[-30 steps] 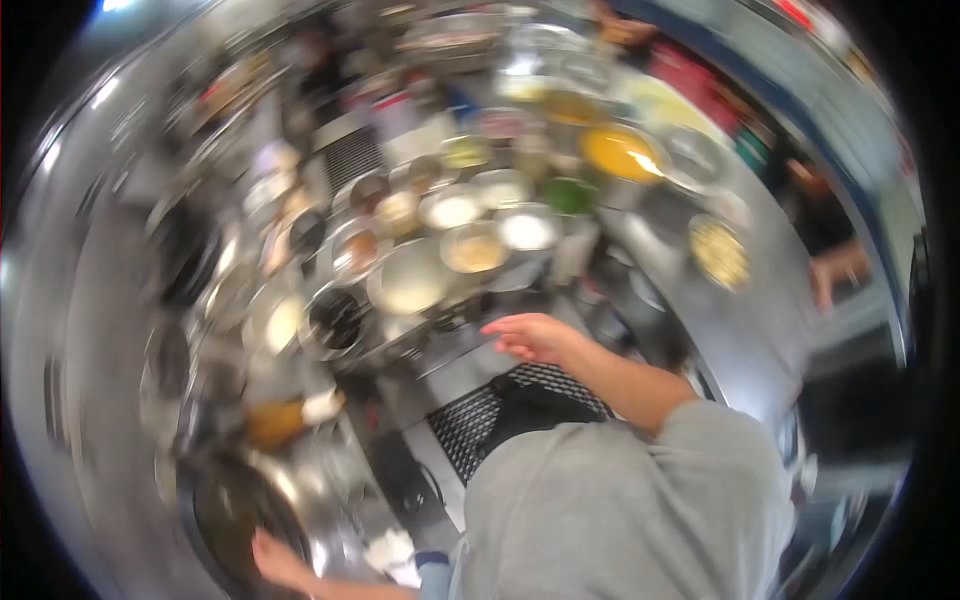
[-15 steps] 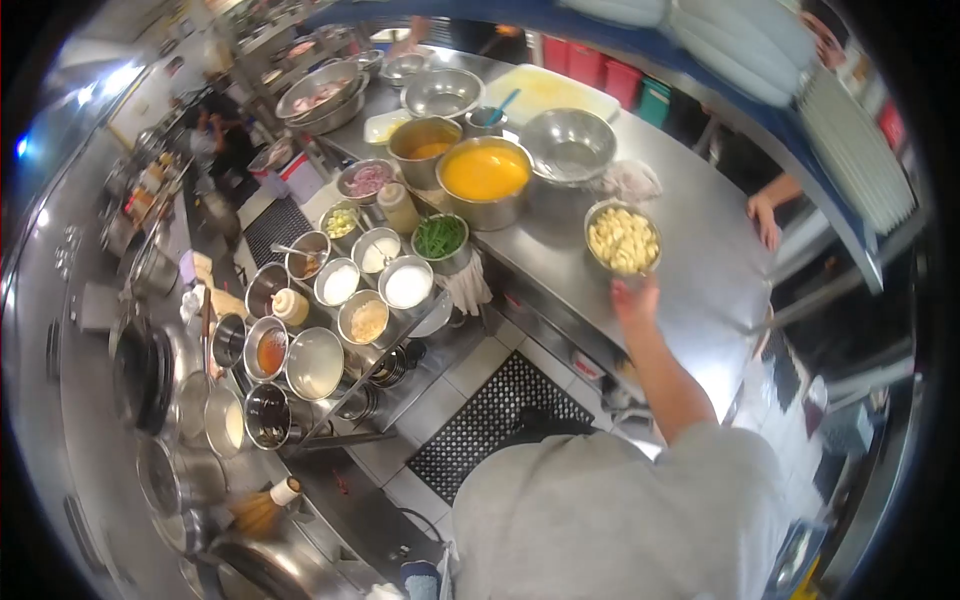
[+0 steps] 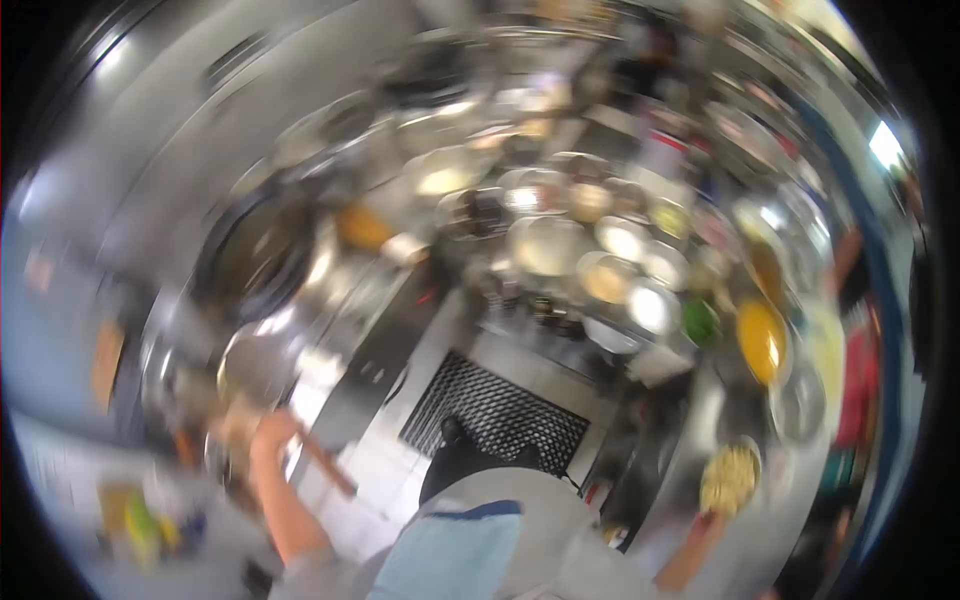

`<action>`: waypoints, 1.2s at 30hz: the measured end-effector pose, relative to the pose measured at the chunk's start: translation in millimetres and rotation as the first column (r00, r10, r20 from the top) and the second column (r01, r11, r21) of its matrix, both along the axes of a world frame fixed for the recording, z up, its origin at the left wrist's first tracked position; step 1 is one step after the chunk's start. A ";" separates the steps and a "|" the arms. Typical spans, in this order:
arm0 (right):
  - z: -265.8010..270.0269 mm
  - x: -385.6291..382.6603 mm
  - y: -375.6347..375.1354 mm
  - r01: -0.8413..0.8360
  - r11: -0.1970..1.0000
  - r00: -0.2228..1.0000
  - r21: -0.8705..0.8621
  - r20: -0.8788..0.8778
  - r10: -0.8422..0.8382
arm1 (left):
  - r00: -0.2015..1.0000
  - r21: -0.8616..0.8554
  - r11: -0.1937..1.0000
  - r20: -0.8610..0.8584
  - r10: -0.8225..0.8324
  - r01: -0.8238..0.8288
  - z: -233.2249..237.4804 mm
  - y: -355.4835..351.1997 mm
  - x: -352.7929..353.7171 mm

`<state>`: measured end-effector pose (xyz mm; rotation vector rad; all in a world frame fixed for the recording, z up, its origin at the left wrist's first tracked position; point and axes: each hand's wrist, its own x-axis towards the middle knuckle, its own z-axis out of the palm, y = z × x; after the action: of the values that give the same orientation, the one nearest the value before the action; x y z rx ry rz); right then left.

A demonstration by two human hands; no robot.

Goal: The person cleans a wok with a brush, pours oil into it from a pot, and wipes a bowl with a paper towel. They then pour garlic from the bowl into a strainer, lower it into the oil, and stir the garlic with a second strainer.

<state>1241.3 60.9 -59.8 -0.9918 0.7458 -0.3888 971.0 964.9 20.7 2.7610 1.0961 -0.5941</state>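
At the lower right my right hand [image 3: 708,528] holds the near rim of a metal bowl of pale yellow pieces [image 3: 731,478], over the steel counter. On the opposite side, my left hand [image 3: 274,430] is closed around the upper end of a brown handle [image 3: 326,466] that slants down to the right. Just above that hand lies a round metal pan [image 3: 256,366]. Motion blurs the fingers of both hands and whatever the handle joins.
Between the hands are a black perforated mat [image 3: 500,405] and tiled floor. Several metal containers, among them a white-filled one [image 3: 652,308] and a green-filled one [image 3: 700,322], stand above it. A pot of orange liquid [image 3: 762,342] is at the right. A brush [image 3: 364,228] lies upper left.
The view has swung left, so the counter and containers now appear farther right. My left hand has come into view on the brown handle. My right hand still holds the bowl.
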 end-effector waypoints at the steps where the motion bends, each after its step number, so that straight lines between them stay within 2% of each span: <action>1: 55.1 8.7 66.6 -0.041 0.992 0.996 -0.121 0.078 0.051 | 0.974 -0.080 0.973 0.046 0.221 -0.217 13.7 -22.1 -9.7; 2: 17.0 21.0 14.7 -0.237 0.970 0.970 -0.063 0.033 0.239 | 0.929 0.080 0.927 -0.023 0.369 -0.366 38.5 -60.5 -16.3; 3: 13.0 47.1 20.2 -0.413 0.910 0.911 -0.044 -0.006 0.413 | 0.830 -0.123 0.822 -0.138 0.540 -0.556 73.8 -80.3 -10.2; 4: 12.5 66.7 28.9 -0.550 0.834 0.835 -0.026 -0.039 0.549 | 0.776 -0.171 0.760 -0.222 0.590 -0.627 52.8 -74.5 -27.1; 5: 12.5 82.0 38.9 -0.656 0.755 0.754 -0.008 -0.061 0.654 | 0.690 -0.274 0.638 -0.179 0.702 -0.720 63.3 -95.3 -25.8; 6: 12.9 93.6 48.5 -0.738 0.674 0.672 0.009 -0.078 0.737 | 0.599 -0.415 0.475 -0.249 0.761 -0.776 46.1 -95.9 -38.0; 7: 14.7 101.0 59.2 -0.803 0.595 0.591 0.026 -0.092 0.802 | 0.536 -0.566 0.315 -0.278 0.797 -0.762 -20.8 -82.4 -68.8; 8: 16.7 104.9 69.2 -0.856 0.516 0.510 0.043 -0.104 0.854 | 0.548 -0.678 0.242 -0.280 0.788 -0.694 -4.3 -95.4 -60.1; 9: 46.6 80.2 150.1 -0.792 0.537 0.547 -0.291 0.054 0.836 | 0.453 -0.801 0.102 -0.223 0.863 -0.590 -12.0 -112.9 -62.8; 10: 18.5 118.6 142.2 -0.821 0.569 0.571 -0.055 -0.129 0.811 | 0.387 -0.916 0.022 -0.147 0.911 -0.400 -29.5 -123.4 -61.3; 11: 81.5 92.0 240.0 -0.793 0.607 0.610 -0.062 -0.082 0.788 | 0.214 -0.995 -0.093 -0.097 0.972 -0.027 -68.1 -131.9 -57.1; 12: 144.8 65.3 337.8 -0.764 0.642 0.645 -0.068 -0.033 0.764 | -0.002 -0.946 -0.213 -0.220 0.975 0.244 -60.7 -145.6 -44.3; 13: 124.8 84.7 351.8 -0.851 0.525 0.525 -0.023 -0.073 0.848 | -0.204 -0.891 -0.182 -0.286 0.936 0.416 -52.9 -153.9 -29.2; 14: 104.8 104.1 366.1 -0.921 0.390 0.386 0.016 -0.106 0.916 | -0.200 -0.830 -0.087 -0.233 0.952 0.552 -66.2 -150.6 -30.6; 15: 92.9 111.4 390.5 -0.951 0.305 0.302 0.054 -0.066 0.951 | -0.205 -0.741 0.006 -0.178 0.962 0.671 -79.1 -147.6 -34.5; 16: 88.8 116.7 420.3 -0.972 0.218 0.216 0.087 -0.027 0.976 | -0.266 -0.825 0.052 -0.121 0.956 0.562 -67.9 -150.4 -34.3; 18: 97.0 109.2 476.9 -0.982 0.160 0.154 0.095 -0.071 0.986 | -0.350 -0.941 0.124 0.005 0.937 0.316 -17.7 -159.5 -29.3; 20: 116.0 92.4 538.1 -0.999 0.036 0.034 0.031 -0.064 0.997 | -0.357 -0.965 0.240 0.264 0.896 -0.110 -7.3 -169.1 -30.3; 21: 117.0 88.6 558.9 -0.998 -0.035 -0.028 -0.053 -0.131 0.991 | -0.318 -0.902 0.286 0.388 0.865 -0.322 -8.8 -175.5 -32.1; 22: 118.2 84.4 578.8 -0.986 -0.107 -0.079 -0.130 -0.203 0.976 | -0.111 -0.639 0.436 0.633 0.766 -0.633 -27.3 -175.9 -32.1; 23: 119.3 76.1 601.6 -0.990 -0.105 -0.089 -0.094 -0.154 0.984 | -0.066 -0.594 0.458 0.654 0.754 -0.661 -32.3 -174.7 -28.2; 24: 118.4 73.4 620.3 -0.984 -0.180 -0.179 -0.002 -0.058 0.982 | -0.020 -0.547 0.480 0.673 0.739 -0.685 -34.8 -172.9 -22.6; 25: 123.2 66.9 642.4 -0.979 -0.201 -0.202 0.037 -0.034 0.979 | 0.028 -0.496 0.504 0.693 0.720 -0.708 -35.7 -170.7 -20.8; 26: 122.2 65.6 661.3 -0.964 -0.257 -0.256 0.069 0.012 0.967 | 0.070 -0.479 0.540 0.700 0.711 -0.692 -34.4 -170.2 -22.4; 27: 131.4 60.1 684.2 -0.940 -0.336 -0.335 0.058 0.018 0.942 | 0.040 -0.507 0.554 0.713 0.700 -0.660 -30.7 -172.5 -26.3; 28: 145.6 52.6 702.9 -0.936 -0.352 -0.352 0.024 -0.001 0.936 | 0.007 -0.535 0.567 0.723 0.690 -0.627 -25.4 -177.5 -33.2; 29: 157.6 47.5 725.1 -0.919 -0.394 -0.394 -0.014 -0.006 0.919 | -0.071 -0.701 0.466 0.589 0.805 -0.540 -19.9 -183.5 -42.8; 30: 168.5 44.4 747.1 -0.897 -0.438 -0.438 -0.050 -0.013 0.899 | -0.123 -0.797 0.356 0.466 0.876 -0.487 21.8 -190.0 -41.9; 33: 191.0 48.4 822.1 -0.804 -0.568 -0.567 -0.174 -0.063 0.822 | -0.204 -0.891 0.318 0.394 0.896 -0.324 52.6 -200.9 -46.7; 36: 243.5 36.1 898.0 -0.700 -0.644 -0.676 -0.309 -0.002 0.737 | -0.342 -0.961 0.276 0.253 0.905 0.018 104.5 -191.1 -27.6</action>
<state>1277.4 958.9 183.6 -1.2634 -0.9792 1.3540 943.5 773.8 125.2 0.7753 1.1299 0.9209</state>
